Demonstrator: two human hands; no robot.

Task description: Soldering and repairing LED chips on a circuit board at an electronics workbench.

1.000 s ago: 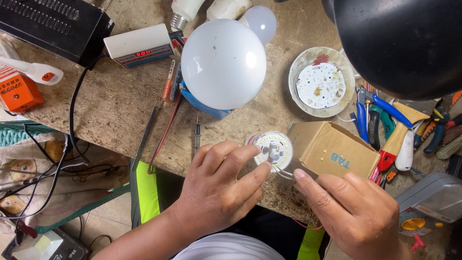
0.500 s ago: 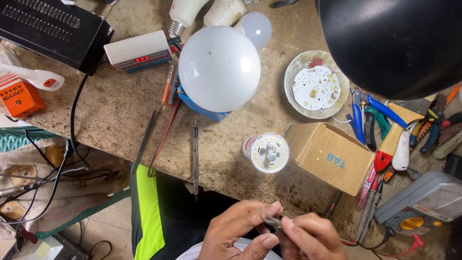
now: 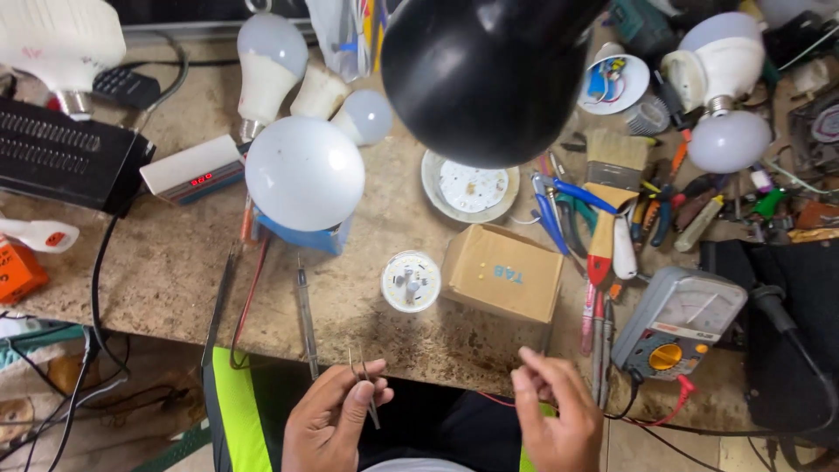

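Note:
My left hand is below the workbench edge and pinches thin metal tweezers whose tips point up toward the bench. My right hand hovers beside it with the fingers loosely curled and the thumb and forefinger pinched together; whether something tiny sits between them I cannot tell. On the bench just above my hands lies a small round white LED board in its housing, next to a small cardboard box.
A large white bulb globe rests on a blue base. A black lamp shade hangs over the middle. A multimeter, pliers, a brush, several bulbs and a round plate with an LED disc crowd the right.
The camera view has tilted up and shows more of the bench. My hands have left the LED board, drawn back to my lap, then parted; the left one holds tweezers.

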